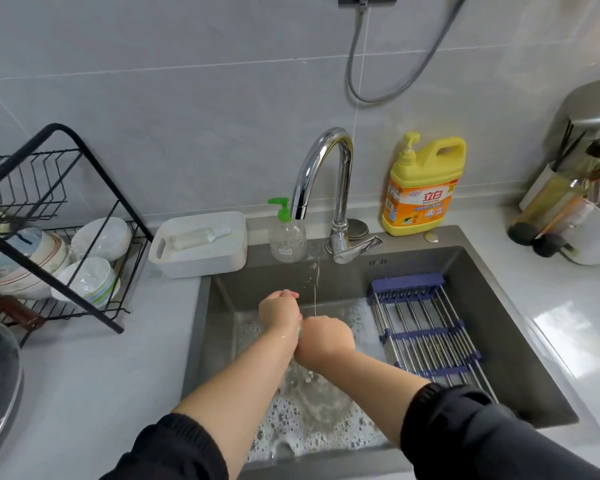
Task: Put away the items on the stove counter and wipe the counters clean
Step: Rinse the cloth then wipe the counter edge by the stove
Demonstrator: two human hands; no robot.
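Over the sink [492, 317], both bare forearms reach in from dark sleeves and the two hands meet close together under the faucet [326, 168]. The right grip [326, 336] is curled into a fist around a green thing [300, 330]. Only a narrow edge of this thing shows, between the right grip and the left wrist, so I cannot tell what it is made of. The left grip [279, 308] is a little higher and touches the right one. Its fingers are bent inward, but I cannot tell whether they hold something.

A thin stream of water [315, 289] falls from the faucet just beside the hands, and foamy water [309, 427] covers the bottom of the sink below them. A steel and blue drain rack [426, 327] lies across the right part of the sink.

On the back edge, a clear pump bottle [286, 237] with a green pump stands left of the faucet, and a yellow detergent bottle [423, 192] stands right of it. A white box [201, 244] is beside the clear bottle. On the grey table [101, 375] at the left, a black dish rack [66, 220] carries several bowls [87, 282].
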